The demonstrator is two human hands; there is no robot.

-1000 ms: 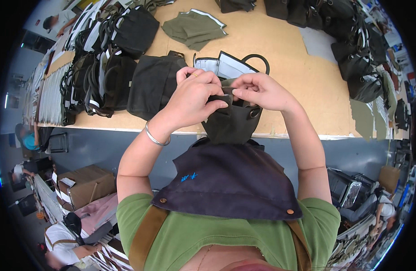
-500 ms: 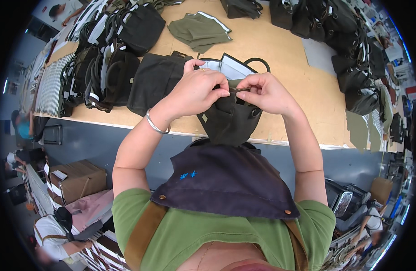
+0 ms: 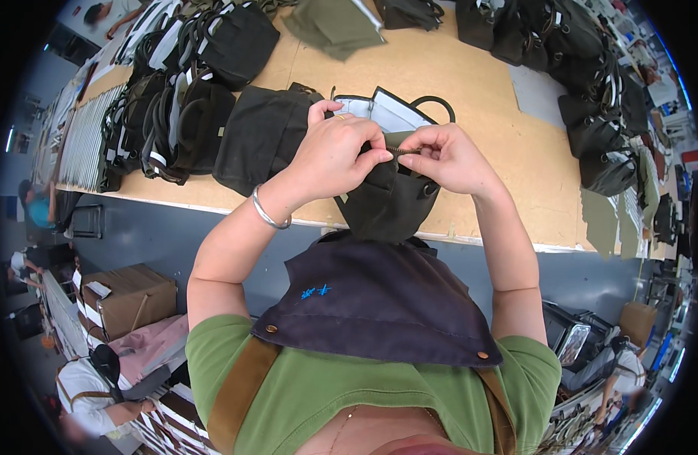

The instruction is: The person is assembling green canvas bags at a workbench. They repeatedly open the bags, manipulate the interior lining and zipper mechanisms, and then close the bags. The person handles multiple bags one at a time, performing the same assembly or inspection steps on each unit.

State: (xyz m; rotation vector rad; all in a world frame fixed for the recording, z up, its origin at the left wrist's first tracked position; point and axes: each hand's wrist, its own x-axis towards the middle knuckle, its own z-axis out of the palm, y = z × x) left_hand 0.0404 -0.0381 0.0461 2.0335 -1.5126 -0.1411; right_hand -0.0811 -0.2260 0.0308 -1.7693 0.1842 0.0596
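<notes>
You hold the dark bag (image 3: 387, 208) at the near edge of the table (image 3: 485, 144), right in front of your apron (image 3: 379, 296), which seems to keep it within easy reach of both bent arms. Your left hand (image 3: 335, 155) has thumb and forefinger closed in a pinch at the left end of the zip (image 3: 403, 151); your right hand (image 3: 449, 159) pinches just as tightly farther right, so a short run of teeth lies exposed between the fingertips, likely held from both sides to keep it straight. Whether either pinch includes a slider, I cannot tell. A pale lining (image 3: 393, 114) and a black handle (image 3: 447, 106) rise behind your hands, while another dark bag (image 3: 261, 136) lies just to the left, apparently leaving your right forearm unobstructed.
</notes>
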